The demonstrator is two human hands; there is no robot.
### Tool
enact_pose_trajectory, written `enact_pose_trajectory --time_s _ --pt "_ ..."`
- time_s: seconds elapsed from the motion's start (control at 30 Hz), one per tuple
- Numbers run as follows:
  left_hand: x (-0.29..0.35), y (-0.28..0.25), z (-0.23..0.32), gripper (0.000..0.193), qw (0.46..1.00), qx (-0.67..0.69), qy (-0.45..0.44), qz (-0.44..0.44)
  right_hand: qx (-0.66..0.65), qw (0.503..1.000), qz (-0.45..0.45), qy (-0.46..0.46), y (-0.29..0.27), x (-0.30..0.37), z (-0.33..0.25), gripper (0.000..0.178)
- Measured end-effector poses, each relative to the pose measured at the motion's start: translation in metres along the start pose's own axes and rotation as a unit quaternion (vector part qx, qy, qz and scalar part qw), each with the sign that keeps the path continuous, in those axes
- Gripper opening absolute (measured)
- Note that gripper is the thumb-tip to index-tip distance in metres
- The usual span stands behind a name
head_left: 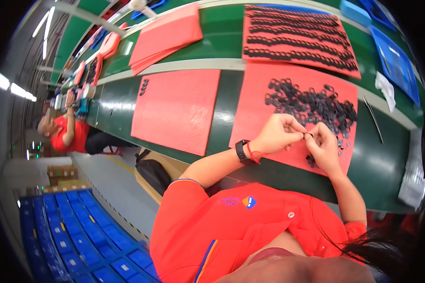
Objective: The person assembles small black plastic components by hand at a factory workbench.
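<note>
My left hand (279, 135) and my right hand (324, 147) meet fingertip to fingertip over a red foam sheet (255, 104). Both are closed in a pinch on a small black part (309, 135), mostly hidden by the fingers. Just beyond them lies a loose pile of black ring-shaped parts (311, 100), spread toward the right edge of the sheet. A few small dark pieces (310, 160) rest beneath my right hand. To the left, a second red foam sheet (174, 113) carries a short row of the black parts (144, 87) at its far left corner.
At the back, another red sheet (297, 66) bears several rows of black parts. Stacked red sheets (167, 35) lie left of it. Tweezers (373, 120), a white tissue (386, 91) and a blue tray (395, 63) are at right. A co-worker (71, 134) sits far left.
</note>
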State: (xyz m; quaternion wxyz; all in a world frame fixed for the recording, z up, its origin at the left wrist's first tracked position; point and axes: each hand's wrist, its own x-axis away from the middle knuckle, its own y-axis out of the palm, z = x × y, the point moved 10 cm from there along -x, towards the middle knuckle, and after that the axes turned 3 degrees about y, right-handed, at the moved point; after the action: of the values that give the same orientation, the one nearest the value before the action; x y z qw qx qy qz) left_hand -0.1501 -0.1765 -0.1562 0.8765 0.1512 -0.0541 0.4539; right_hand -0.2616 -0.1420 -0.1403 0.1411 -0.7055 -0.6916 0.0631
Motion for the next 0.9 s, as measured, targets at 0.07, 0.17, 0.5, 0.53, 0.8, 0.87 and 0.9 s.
enact_pose_trajectory --time_s 0.07,0.17,0.5,0.53,0.8,0.87,0.9 --pt "0.002 0.001 0.009 0.011 0.999 0.023 0.015 -0.026 -0.079 0.997 -0.003 0.017 0.002 -0.001 0.002 0.012" --pt "0.014 -0.026 0.033 0.012 0.999 -0.009 0.047 -0.009 -0.052 0.999 -0.006 -0.011 0.002 -0.001 -0.012 0.007" --pt "0.108 -0.302 0.085 0.022 0.86 -0.324 0.123 0.374 -0.029 0.999 -0.009 -0.042 -0.002 -0.001 -0.015 0.013" --pt "0.12 -0.331 0.087 0.024 0.843 -0.333 0.095 0.412 -0.029 0.999 -0.008 -0.036 -0.001 0.0 -0.014 0.012" --pt "0.213 -0.493 0.083 0.033 0.774 -0.311 -0.027 0.551 -0.016 0.999 -0.029 -0.032 0.005 -0.004 -0.011 0.012" --pt "0.213 -0.502 0.083 0.033 0.772 -0.299 -0.013 0.561 -0.009 0.999 -0.026 -0.029 0.005 -0.004 -0.009 0.011" --pt "0.212 -0.507 0.082 0.032 0.769 -0.288 -0.001 0.57 -0.01 0.999 -0.025 -0.029 0.005 -0.005 -0.008 0.011"
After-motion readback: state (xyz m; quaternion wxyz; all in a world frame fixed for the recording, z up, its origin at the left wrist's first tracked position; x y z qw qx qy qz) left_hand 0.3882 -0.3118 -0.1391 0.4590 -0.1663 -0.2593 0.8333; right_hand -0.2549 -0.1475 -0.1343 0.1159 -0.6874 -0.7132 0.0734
